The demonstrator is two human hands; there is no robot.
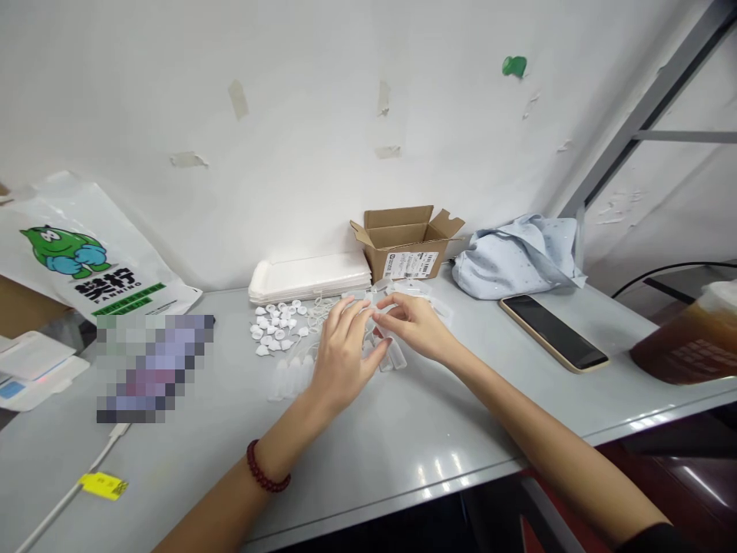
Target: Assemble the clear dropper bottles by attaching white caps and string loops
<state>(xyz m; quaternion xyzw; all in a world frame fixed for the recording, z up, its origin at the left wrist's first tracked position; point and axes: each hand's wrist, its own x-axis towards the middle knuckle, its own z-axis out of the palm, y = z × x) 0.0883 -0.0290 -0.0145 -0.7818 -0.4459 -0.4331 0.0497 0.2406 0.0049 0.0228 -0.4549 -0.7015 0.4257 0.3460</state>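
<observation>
My left hand (345, 349) and my right hand (415, 326) meet above the middle of the grey table, fingertips bent inward and close together. Whatever lies between the fingers is hidden or too small to name. Beneath and beside my right fingers are clear plastic pieces (397, 355). Several small white cap-like parts (279, 324) with pointed ends are scattered left of my left hand. Thin pale loops (320, 313) rest just behind that hand. Nearer the front, translucent tube-like pieces (292, 376) lie side by side, partly covered by my left hand.
Behind the hands, a stack of white trays (311, 276) adjoins an open cardboard box (408, 250). Rightward are a pale blue cloth (518, 257), a phone (553, 332) and a drink cup (691, 342). A plastic bag (109, 253), a blurred device and a white cable (57, 507) occupy the left.
</observation>
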